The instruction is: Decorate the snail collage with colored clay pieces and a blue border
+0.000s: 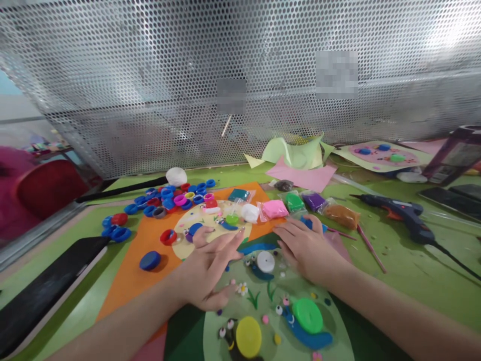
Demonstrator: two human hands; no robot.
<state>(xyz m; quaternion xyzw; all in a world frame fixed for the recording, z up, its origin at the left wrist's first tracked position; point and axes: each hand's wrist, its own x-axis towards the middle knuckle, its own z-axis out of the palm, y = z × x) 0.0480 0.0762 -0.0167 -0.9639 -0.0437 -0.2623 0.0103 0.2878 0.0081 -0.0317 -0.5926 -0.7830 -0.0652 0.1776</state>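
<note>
Resting both hands on the snail picture

From the head camera we see our left hand (210, 268) open, fingers spread and stretched to the right, its edge on the snail picture (296, 288) at the near middle of the table. Our right hand (305, 245) lies flat, palm down, fingers loosely apart and gripping nothing, just right of the white-shelled snail (265, 262). A blue piece (308, 222) peeks out at its fingertips. Beyond lie clay packets (275, 208), with bottle caps (176, 198) far left and a glue gun (404, 216) to the right.
</note>
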